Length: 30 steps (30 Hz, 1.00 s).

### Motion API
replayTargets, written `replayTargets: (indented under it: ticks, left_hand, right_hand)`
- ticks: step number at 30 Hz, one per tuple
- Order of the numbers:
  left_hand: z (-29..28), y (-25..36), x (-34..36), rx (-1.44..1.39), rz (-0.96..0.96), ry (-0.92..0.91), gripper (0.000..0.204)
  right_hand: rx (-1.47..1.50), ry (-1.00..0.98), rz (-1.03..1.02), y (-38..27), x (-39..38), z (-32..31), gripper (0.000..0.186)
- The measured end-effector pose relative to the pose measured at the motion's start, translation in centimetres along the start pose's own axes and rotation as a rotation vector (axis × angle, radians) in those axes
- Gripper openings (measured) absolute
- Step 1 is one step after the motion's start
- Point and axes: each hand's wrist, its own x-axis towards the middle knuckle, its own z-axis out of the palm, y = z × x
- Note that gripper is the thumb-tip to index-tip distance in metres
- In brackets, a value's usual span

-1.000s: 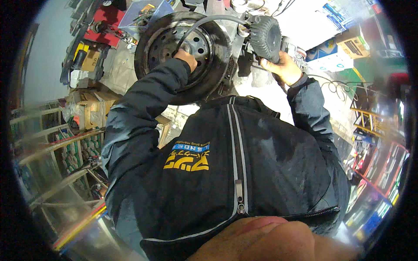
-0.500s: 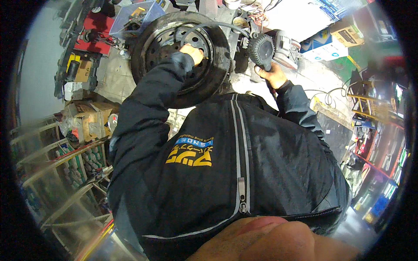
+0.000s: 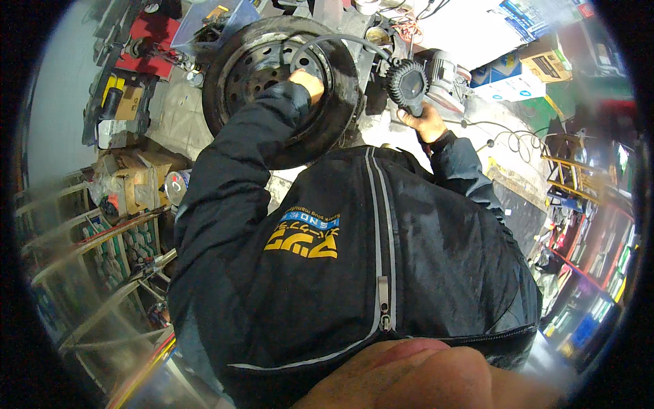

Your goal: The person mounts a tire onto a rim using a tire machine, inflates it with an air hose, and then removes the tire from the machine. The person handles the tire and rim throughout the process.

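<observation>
A black tyre [image 3: 340, 88] on a dark steel wheel [image 3: 253, 68] with round holes lies at the upper left of the middle. Over the right part of the wheel, my left hand [image 3: 308, 84] is closed around the end of a grey air hose [image 3: 340, 38]. Its fingertips and the hose's fitting are hidden behind the hand. From there the hose arcs right to a round tyre inflator gauge [image 3: 407, 83] with a ribbed black guard. My right hand [image 3: 426, 123] grips the inflator's lower end, beside the tyre.
Right of the gauge stands a grey bench grinder [image 3: 444, 78]. Cardboard boxes [image 3: 545, 60] are at the upper right, and a cable [image 3: 521, 146] coils on the floor below. A clear plastic bin [image 3: 214, 27] of tools is beyond the tyre. Shelving racks [image 3: 112, 259] line the left.
My left hand has shifted slightly right and down on the wheel, still at the hose end. The gauge has tilted a little in my right hand.
</observation>
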Motion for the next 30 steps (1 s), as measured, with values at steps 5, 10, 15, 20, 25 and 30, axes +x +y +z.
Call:
replayTargets:
  ticks: [5,10,15,20,25,30]
  left_hand:
    - [-0.6,0.9,0.6,0.028,-0.015,-0.031,0.018]
    - [-0.8,1.0,1.1,-0.016,-0.028,-0.041,0.014]
    - [-0.6,1.1,1.5,-0.029,-0.067,-0.072,0.015]
    - [-0.6,1.4,1.6,-0.019,-0.075,-0.077,0.015]
    - [0.0,2.1,2.0,0.063,-0.129,-0.086,0.017]
    - [0.3,2.3,2.4,0.102,-0.129,-0.168,0.02]
  right_hand:
    - [0.009,0.027,0.015,0.3,0.4,0.8,0.051]
    - [-0.405,0.151,0.126,0.8,0.9,1.2,0.044]
    - [-0.432,0.125,0.218,3.7,1.5,1.1,0.054]
    - [-0.494,0.088,0.256,6.2,1.7,1.2,0.057]
    - [-0.427,0.058,0.296,7.2,1.4,1.1,0.054]
    - [-0.444,0.065,0.407,7.8,1.7,1.5,0.052]
